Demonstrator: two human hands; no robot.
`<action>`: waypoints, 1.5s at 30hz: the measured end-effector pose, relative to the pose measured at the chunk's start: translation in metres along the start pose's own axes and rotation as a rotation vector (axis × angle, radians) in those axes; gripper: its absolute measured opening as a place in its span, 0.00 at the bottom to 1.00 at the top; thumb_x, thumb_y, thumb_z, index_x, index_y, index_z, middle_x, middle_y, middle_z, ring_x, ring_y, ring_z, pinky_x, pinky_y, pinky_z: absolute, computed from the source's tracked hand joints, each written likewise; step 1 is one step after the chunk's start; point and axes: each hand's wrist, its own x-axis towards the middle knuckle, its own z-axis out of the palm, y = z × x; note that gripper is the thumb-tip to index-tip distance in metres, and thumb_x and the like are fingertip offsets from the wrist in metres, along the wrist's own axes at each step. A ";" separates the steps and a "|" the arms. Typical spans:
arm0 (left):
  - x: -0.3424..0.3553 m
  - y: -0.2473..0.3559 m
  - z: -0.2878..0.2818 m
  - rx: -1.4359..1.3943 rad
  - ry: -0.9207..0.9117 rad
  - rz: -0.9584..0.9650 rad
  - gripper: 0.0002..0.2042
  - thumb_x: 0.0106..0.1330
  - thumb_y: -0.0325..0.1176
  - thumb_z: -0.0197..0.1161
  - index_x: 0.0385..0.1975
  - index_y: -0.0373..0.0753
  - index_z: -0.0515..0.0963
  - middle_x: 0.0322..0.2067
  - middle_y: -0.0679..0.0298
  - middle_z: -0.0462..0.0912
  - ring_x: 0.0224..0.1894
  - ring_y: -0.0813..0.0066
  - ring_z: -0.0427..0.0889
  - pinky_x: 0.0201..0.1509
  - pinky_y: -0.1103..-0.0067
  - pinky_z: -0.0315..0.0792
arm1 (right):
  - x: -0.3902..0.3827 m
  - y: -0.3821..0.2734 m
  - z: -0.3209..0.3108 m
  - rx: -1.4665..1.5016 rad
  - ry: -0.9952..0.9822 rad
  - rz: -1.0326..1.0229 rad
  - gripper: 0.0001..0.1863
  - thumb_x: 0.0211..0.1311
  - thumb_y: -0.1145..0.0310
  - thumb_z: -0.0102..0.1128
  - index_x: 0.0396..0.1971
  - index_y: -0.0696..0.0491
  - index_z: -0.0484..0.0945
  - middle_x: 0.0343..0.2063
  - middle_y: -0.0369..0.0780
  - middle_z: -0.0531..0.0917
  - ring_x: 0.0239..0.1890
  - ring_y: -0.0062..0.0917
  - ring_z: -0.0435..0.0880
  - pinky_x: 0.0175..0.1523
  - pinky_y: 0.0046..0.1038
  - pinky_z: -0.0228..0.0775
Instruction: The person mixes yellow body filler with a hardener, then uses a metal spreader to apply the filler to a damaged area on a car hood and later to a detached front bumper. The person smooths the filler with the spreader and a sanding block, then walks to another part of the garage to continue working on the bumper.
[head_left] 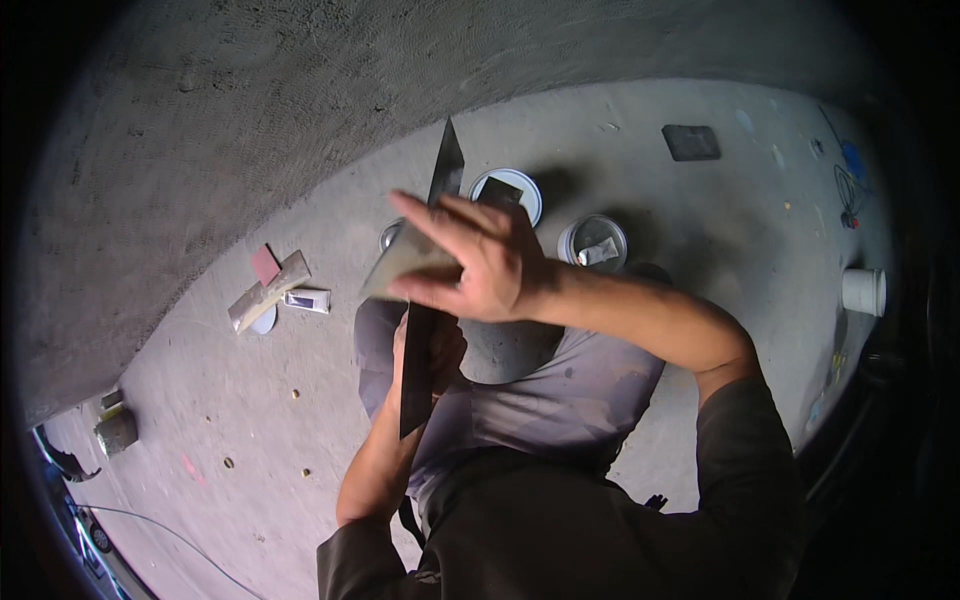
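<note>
My left hand (444, 352) is closed below a long dark metal trowel blade (415, 390). The blade stands nearly on edge to my view, one pointed end up and the other toward my lap. My right hand (490, 258) crosses in front of the blade's middle and hides part of it. Its thumb and fingers are closed on a thin, flat, greyish spreader (405, 262), smeared by motion, with the index finger stretched along it. The spreader lies close against the trowel blade; whether they touch I cannot tell. My fingers hide any handle.
A rough grey wall (230, 110) curves along the far left. Ahead stand a white-rimmed bucket (533, 190) and an open tin (612, 225) with a tube (600, 252). On the left floor lie a long blade (270, 290), a red pad (265, 264) and another tube (308, 300). A white bucket (863, 291) stands far right.
</note>
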 end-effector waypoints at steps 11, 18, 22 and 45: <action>0.037 -0.017 0.010 -0.250 -0.109 -0.044 0.28 0.81 0.48 0.45 0.73 0.37 0.63 0.15 0.71 0.64 0.10 0.83 0.56 0.17 0.82 0.57 | 0.037 0.089 -0.010 -0.029 0.404 0.329 0.42 0.68 0.48 0.65 0.67 0.68 0.66 0.51 0.61 0.82 0.54 0.54 0.83 0.59 0.42 0.75; 0.036 -0.020 0.020 -0.370 -0.066 -0.146 0.27 0.80 0.49 0.47 0.71 0.38 0.66 0.17 0.72 0.66 0.11 0.84 0.57 0.21 0.83 0.57 | 0.076 0.058 -0.029 -0.099 0.422 0.402 0.35 0.69 0.53 0.67 0.63 0.65 0.71 0.44 0.57 0.86 0.44 0.47 0.88 0.50 0.38 0.80; 0.031 -0.023 0.019 -0.446 0.008 -0.216 0.27 0.80 0.49 0.49 0.70 0.38 0.68 0.18 0.72 0.67 0.12 0.84 0.57 0.23 0.84 0.57 | 0.043 -0.006 0.004 0.059 0.099 -0.057 0.39 0.65 0.53 0.70 0.67 0.64 0.68 0.34 0.50 0.84 0.33 0.41 0.86 0.39 0.37 0.80; 0.025 -0.002 0.000 0.595 0.109 0.303 0.29 0.78 0.36 0.61 0.73 0.28 0.63 0.61 0.60 0.80 0.60 0.81 0.76 0.67 0.82 0.66 | 0.065 0.077 -0.103 -0.389 0.053 0.079 0.12 0.63 0.77 0.62 0.45 0.53 0.87 0.33 0.41 0.86 0.33 0.37 0.86 0.38 0.32 0.80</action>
